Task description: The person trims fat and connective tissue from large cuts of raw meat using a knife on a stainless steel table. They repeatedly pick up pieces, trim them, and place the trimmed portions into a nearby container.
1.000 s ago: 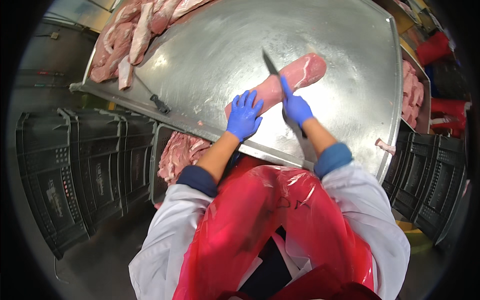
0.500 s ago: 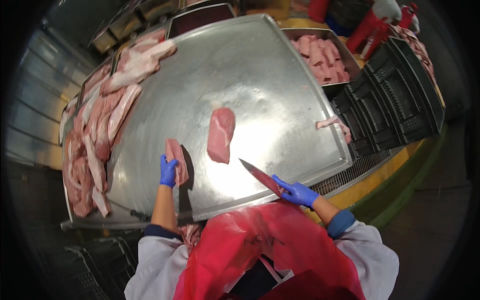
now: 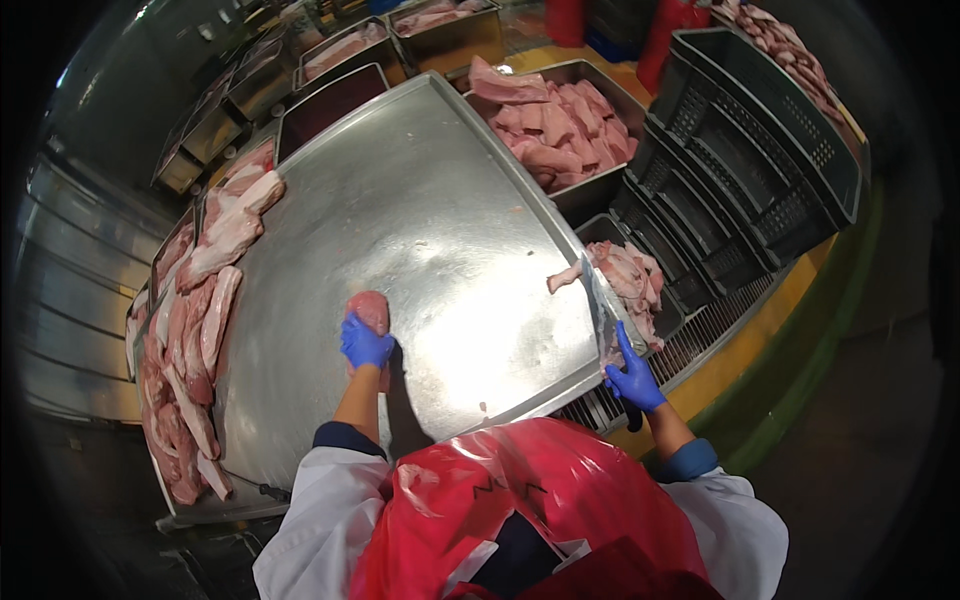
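Note:
My left hand (image 3: 367, 342), in a blue glove, is closed over a piece of pink meat (image 3: 369, 308) on the steel table (image 3: 420, 210). The meat's rounded far end shows beyond my fingers; the rest is mostly covered. At the table's right edge my right hand (image 3: 636, 383), also gloved in blue, grips a knife (image 3: 597, 305) with its blade pointing away from me. Beside the blade a pale strip of trimming (image 3: 565, 277) lies on the rim. Just beyond that edge stands a dark crate of meat trimmings (image 3: 632, 275).
Long cuts of meat (image 3: 190, 350) are heaped along the table's left side. A metal tub of meat pieces (image 3: 560, 125) stands past the far right edge, next to stacked black crates (image 3: 730, 150). A dark-lined bin (image 3: 330, 110) and more meat tubs (image 3: 445, 30) stand beyond the table.
The view has swung right. My right hand moved the knife out to the table's right edge. The loose middle piece no longer lies apart, and a long piece now tops the metal tub's left corner.

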